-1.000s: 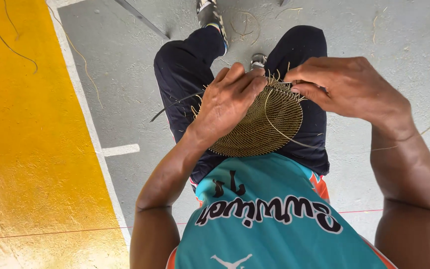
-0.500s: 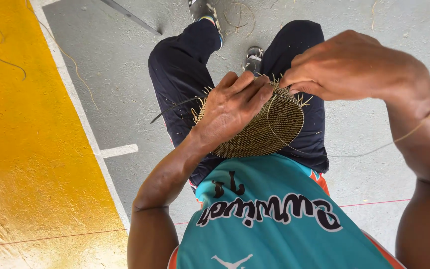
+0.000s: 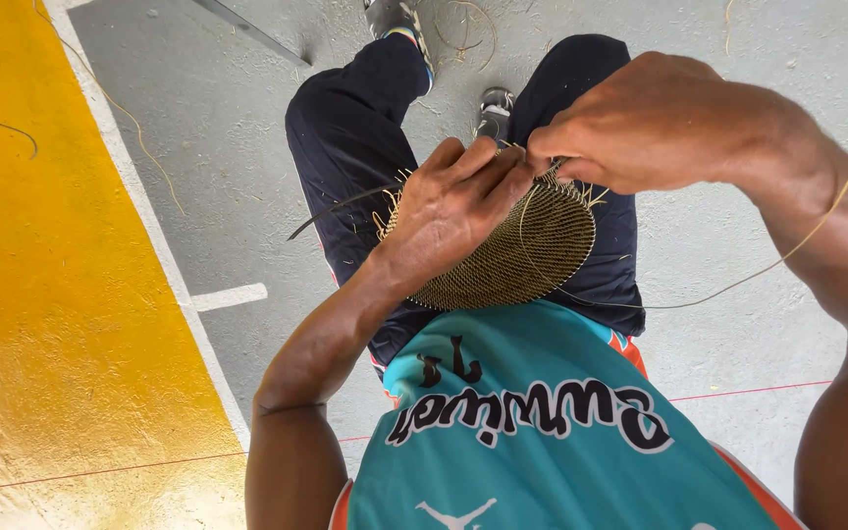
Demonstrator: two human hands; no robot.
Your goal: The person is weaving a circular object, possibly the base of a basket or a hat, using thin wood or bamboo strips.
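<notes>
Woven disc shows a tightly finished centre with loose strand ends at the rim. Left hand grips the disc; right hand pinches a long fibre strand at the unfinished edge.

Left hand lies flat, right hand pinches with fingers bent.

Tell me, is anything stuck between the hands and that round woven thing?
Nothing visible. The left hand lies flat on the round woven disc, and the right hand pinches its far edge. Both touch it directly, over the lap.
</notes>
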